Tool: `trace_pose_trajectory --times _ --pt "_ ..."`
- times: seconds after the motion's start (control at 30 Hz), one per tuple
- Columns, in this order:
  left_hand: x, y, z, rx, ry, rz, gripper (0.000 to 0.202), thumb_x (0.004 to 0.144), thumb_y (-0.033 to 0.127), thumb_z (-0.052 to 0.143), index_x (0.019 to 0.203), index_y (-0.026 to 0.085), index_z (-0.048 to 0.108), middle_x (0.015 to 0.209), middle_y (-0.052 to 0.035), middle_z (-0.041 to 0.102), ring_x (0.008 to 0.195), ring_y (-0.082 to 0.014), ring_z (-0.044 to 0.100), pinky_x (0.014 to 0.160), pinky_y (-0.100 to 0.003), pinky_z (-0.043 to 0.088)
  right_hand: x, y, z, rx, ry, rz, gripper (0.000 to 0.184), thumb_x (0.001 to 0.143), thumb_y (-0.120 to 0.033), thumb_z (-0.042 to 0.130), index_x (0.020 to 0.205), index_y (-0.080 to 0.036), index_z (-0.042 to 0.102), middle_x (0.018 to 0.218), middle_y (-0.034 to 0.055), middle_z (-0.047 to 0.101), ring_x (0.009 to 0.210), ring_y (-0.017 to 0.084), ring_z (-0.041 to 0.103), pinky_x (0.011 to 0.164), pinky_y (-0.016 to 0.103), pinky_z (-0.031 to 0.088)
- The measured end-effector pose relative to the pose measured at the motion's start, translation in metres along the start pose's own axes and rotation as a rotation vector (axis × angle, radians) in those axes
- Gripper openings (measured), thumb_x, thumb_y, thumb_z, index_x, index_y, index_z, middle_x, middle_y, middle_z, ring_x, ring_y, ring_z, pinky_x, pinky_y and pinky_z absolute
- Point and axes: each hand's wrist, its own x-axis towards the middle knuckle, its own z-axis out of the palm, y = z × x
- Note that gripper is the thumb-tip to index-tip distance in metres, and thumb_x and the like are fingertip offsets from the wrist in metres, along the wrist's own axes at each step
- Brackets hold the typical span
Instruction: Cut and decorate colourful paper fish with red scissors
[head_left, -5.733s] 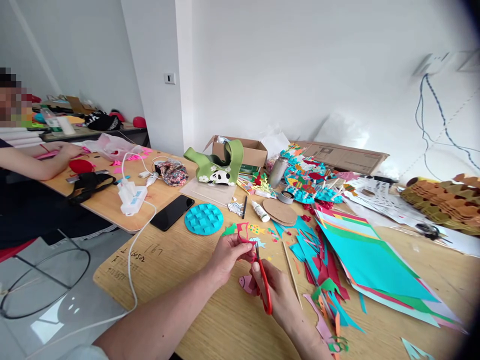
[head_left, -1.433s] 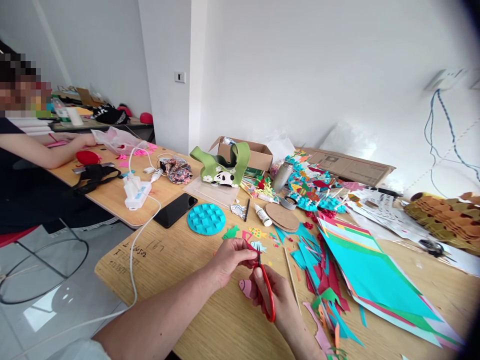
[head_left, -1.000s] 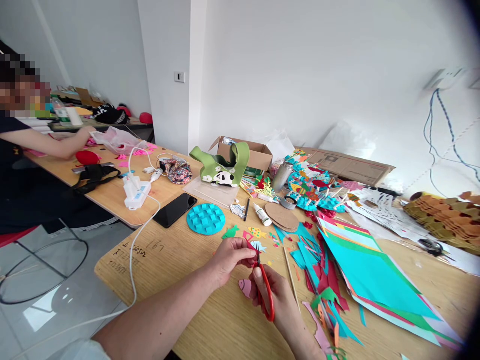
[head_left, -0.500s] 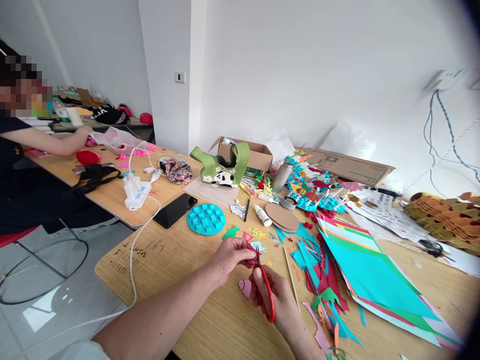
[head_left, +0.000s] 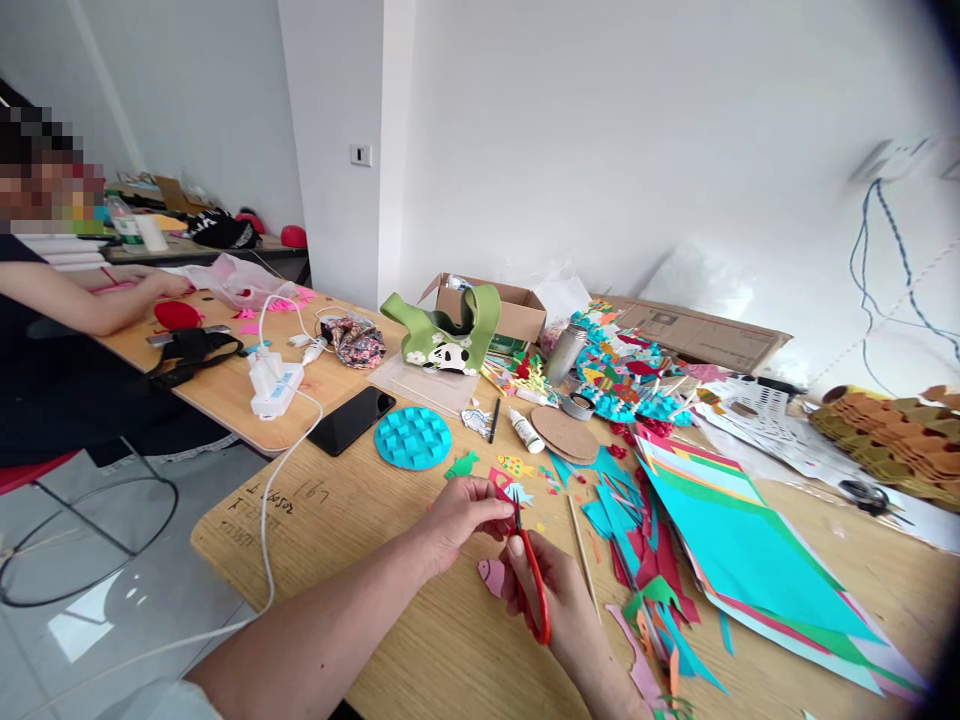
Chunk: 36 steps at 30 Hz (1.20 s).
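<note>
The right hand grasps red-handled scissors; the left hand pinches a red paper cut-out.

The cut-out is held above the wooden table, against the blades, with a pink paper fish just below. With 1 slip, the blades could nick the left fingers or tear the thin paper. Compared with 0.5 s ago, the co-worker's hand at upper left sits lower, off the plastic bag.

Head-worn camera looks forward, down at the right hand.
</note>
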Motion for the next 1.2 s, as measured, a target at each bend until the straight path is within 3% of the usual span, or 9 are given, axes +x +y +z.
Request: trace_pose_trajectory --times 1.2 --pt "0.0005 0.0008 -0.0013 0.007 -0.005 0.032 0.015 0.061 0.024 0.068 0.062 0.011 0.061 0.058 -0.0026 0.061 0.055 -0.0106 0.054 0.06 -0.025 0.043 -0.0012 -0.0007 -0.0014 -0.015 -0.033 0.034 0.054 0.082 -0.068 0.04 0.071 -0.016 0.05 0.053 -0.0009 0.053 0.042 0.008 0.046 0.04 0.02 0.033"
